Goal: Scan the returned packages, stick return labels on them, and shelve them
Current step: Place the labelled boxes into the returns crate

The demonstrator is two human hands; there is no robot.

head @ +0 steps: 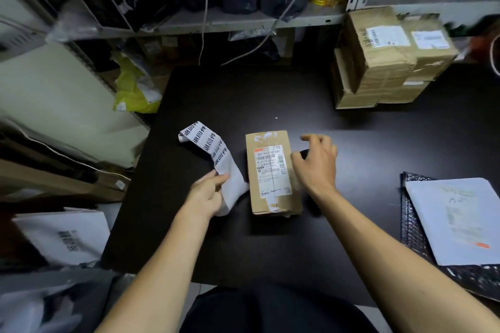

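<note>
Currently left hand (207, 192) pinches label strip (213, 159); right hand (315, 161) spread beside box (272, 173), possibly over a dark object. Risk: floppy strip folds, sticking crooked over barcode.

We see a box (272, 173) at the middle of the table (270, 94). Left of it lies a label strip (213, 159), its near end in the left hand (207, 193). The right hand (316, 162) hovers just right of the box. Stacked cartons (387, 59) sit far right, a mailer (457, 222) near right, shelves (243, 21) behind.
</note>
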